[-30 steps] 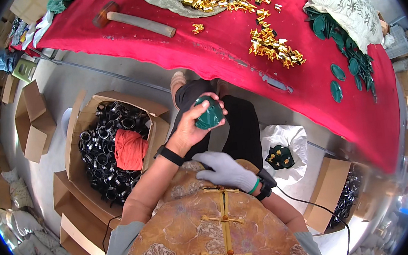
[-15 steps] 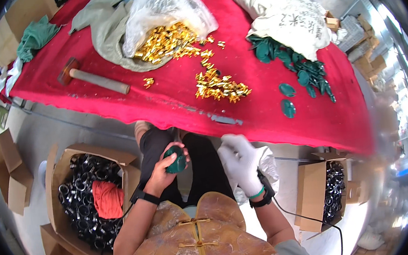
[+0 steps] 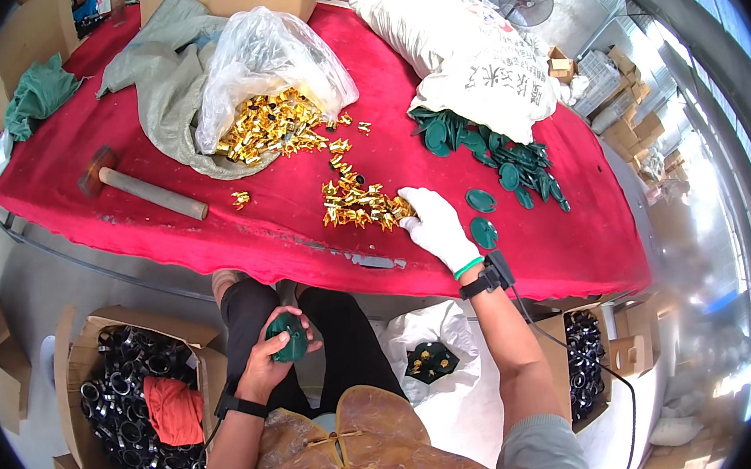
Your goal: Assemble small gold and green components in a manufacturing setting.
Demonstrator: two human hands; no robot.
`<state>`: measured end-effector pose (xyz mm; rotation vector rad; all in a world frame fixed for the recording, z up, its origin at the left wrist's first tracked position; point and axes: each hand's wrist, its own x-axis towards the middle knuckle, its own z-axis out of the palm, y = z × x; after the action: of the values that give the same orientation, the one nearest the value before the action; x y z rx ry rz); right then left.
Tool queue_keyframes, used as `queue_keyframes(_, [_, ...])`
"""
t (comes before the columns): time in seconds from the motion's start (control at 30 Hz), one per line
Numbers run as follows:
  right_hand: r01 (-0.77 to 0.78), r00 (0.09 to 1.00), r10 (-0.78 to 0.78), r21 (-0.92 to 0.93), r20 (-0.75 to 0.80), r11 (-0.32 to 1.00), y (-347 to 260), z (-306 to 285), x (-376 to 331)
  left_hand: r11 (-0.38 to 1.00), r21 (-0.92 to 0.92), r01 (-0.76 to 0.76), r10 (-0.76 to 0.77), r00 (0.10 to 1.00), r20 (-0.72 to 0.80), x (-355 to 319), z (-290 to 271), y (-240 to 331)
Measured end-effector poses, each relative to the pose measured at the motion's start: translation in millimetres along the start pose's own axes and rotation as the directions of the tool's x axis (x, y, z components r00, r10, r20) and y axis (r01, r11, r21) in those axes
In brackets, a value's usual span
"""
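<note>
My left hand point(image 3: 268, 353), bare, is closed around a dark green round lid point(image 3: 289, 337) above my lap. Across the table reaches my right hand point(image 3: 438, 230) in a white glove, thumb and fingers pinched at the right end of a spread of small shiny gold pieces point(image 3: 353, 208). A gold piece shows between its fingertips. Two single green discs point(image 3: 484, 232) lie just right of the glove. Behind them more green discs point(image 3: 514, 167) spill from a white woven sack point(image 3: 476, 53). A larger heap of gold pieces point(image 3: 270, 122) lies at a clear plastic bag point(image 3: 273, 59).
A wooden-handled mallet point(image 3: 150, 191) lies on the red tablecloth point(image 3: 240, 238). Below, a carton point(image 3: 213, 377) of black rings with a red cloth point(image 3: 174, 411) stands left. A white bag point(image 3: 452, 326) holding green lids with gold pieces sits right of my legs, beside another carton point(image 3: 545, 354).
My right hand has moved from beside my lap up and forward to the gold pieces on the table, uncovering the white bag. My left hand still holds the lid; the view has shifted.
</note>
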<state>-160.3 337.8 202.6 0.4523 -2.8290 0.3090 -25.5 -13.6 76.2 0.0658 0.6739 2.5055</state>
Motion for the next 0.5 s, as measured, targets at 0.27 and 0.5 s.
queue_keyframes(0.27, [-0.238, 0.935, 0.352, 0.658, -0.044, 0.714, -41.5, -22.8, -16.5, 1.000, 0.027, 0.013, -0.012, 0.999, -0.042, -11.6, -13.0, 2.7])
queue_keyframes(0.5, [0.049, 0.997, -0.079, 0.573, 0.027, 0.818, -190.7, 7.6, -78.1, 1.000, 0.016, 0.013, -0.014, 0.996, 0.086, 4.2, -9.6, -7.8])
